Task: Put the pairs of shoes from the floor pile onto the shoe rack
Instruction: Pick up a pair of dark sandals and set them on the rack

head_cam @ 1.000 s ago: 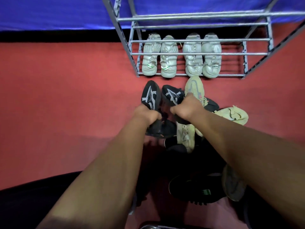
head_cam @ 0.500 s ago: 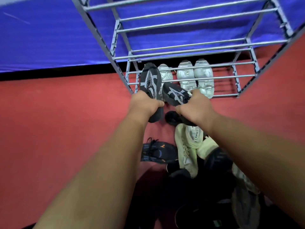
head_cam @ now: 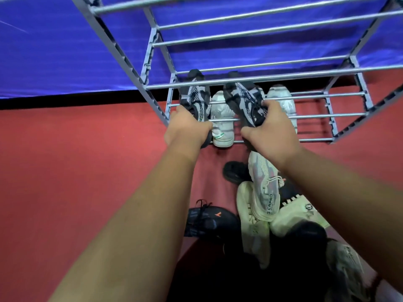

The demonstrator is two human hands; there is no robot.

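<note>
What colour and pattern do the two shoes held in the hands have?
Black with grey-white patches, both left shoe and right shoe; head view.

One shoe rack [head_cam: 305, 74]. Two hands, the left hand [head_cam: 187, 127] and the right hand [head_cam: 272, 131]. They grip two black-and-grey sneakers, one each: the left sneaker [head_cam: 195, 94] and the right sneaker [head_cam: 244, 99].

Two white shoes show on the rack's bottom shelf: the near white shoe [head_cam: 222, 120] and the far white shoe [head_cam: 283, 101]. Whether more sit behind the sneakers cannot be told.

The floor pile shows seven shoes. Four are pale:
- the laced shoe [head_cam: 265, 192]
- the cream shoe [head_cam: 250, 223]
- the white shoe [head_cam: 298, 212]
- the greyish shoe [head_cam: 346, 271]

Three are dark:
- the black shoe [head_cam: 234, 172]
- the navy shoe [head_cam: 209, 221]
- the second black shoe [head_cam: 307, 234]

The pile's shadowed lower part is too dim to count.
</note>
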